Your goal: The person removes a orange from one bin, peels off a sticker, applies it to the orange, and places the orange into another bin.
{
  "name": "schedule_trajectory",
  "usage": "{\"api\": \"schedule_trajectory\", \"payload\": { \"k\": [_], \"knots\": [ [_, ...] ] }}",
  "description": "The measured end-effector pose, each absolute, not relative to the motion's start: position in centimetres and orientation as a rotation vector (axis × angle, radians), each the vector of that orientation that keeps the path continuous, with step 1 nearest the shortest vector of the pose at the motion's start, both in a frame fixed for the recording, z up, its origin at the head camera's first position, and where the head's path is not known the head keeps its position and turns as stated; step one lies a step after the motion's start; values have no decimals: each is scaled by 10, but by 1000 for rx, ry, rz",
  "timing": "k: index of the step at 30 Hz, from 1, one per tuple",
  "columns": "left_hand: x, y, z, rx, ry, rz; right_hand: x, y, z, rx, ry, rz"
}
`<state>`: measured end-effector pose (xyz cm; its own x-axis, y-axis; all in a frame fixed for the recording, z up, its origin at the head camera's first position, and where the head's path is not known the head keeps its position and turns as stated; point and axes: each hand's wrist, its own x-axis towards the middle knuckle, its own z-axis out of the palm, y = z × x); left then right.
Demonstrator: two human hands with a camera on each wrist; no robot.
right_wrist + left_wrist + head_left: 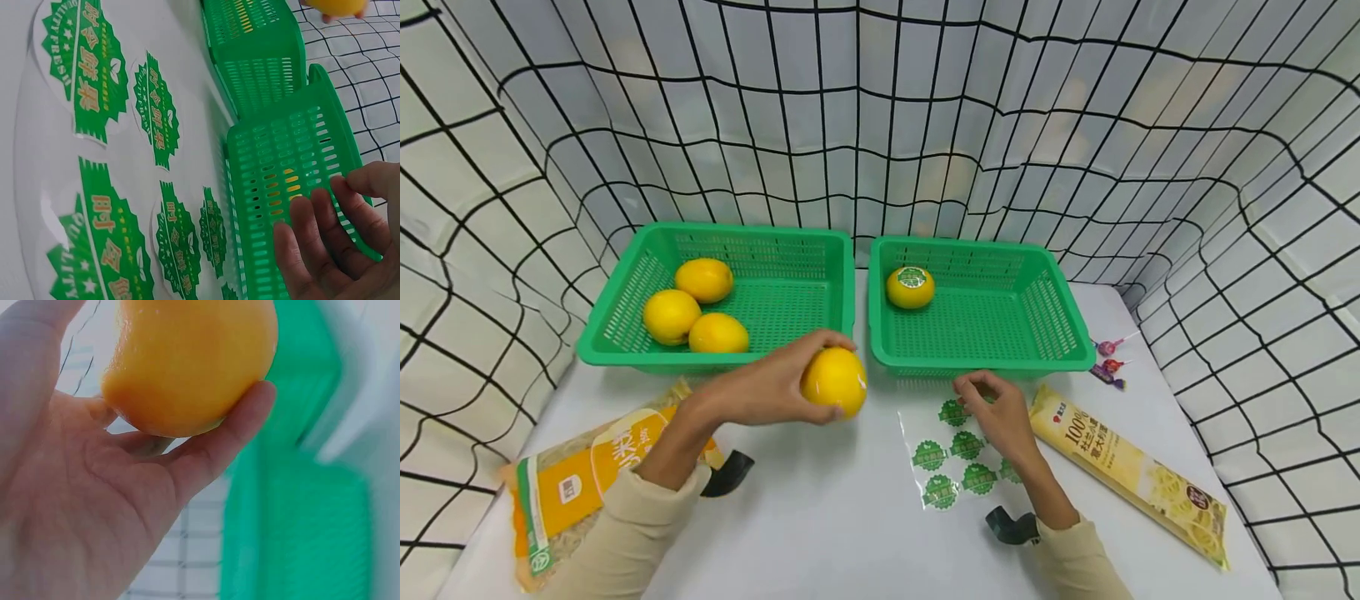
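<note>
Raised above the table between the two baskets, a yellow lemon is gripped by my left hand, thumb on one side and fingers on the other. The left wrist view shows the lemon close up. My right hand hovers over the top of a clear sheet of green round stickers, thumb and index fingertips together. In the right wrist view its fingers are loosely bent, with nothing visible between them. One lemon with a green sticker lies in the right green basket.
Several lemons lie in the left green basket. An orange-and-clear food bag is under the left forearm. A yellow pasta packet lies at right, and lollipops sit beyond it. Black wire mesh surrounds the table.
</note>
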<state>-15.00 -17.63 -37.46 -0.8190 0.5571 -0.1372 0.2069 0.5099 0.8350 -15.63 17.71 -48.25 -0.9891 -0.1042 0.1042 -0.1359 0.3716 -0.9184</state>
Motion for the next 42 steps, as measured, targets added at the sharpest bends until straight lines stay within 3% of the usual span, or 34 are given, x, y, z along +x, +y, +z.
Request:
{"api": "schedule_trajectory", "payload": {
  "k": [4, 8, 14, 24, 34, 42],
  "knots": [
    [-134, -156, -407, 640, 2290, 1238, -153, 169, -483, 350, -2591, 1677],
    [-135, -143, -436, 626, 2276, 1226, -143, 149, -488, 658, -2640, 1634],
    [-139, -130, -450, 633, 2364, 1171, -132, 127, -499, 966, -2670, 1541],
    [-132, -119, -461, 672, 2503, 1215, -133, 128, -501, 936, -2606, 1310],
    [-127, -128, -456, 653, 2507, 1117, -153, 142, -499, 459, -2646, 1323],
    [-123, -127, -459, 655, 2488, 1110, -158, 150, -496, 416, -2898, 1265]
  ]
}}
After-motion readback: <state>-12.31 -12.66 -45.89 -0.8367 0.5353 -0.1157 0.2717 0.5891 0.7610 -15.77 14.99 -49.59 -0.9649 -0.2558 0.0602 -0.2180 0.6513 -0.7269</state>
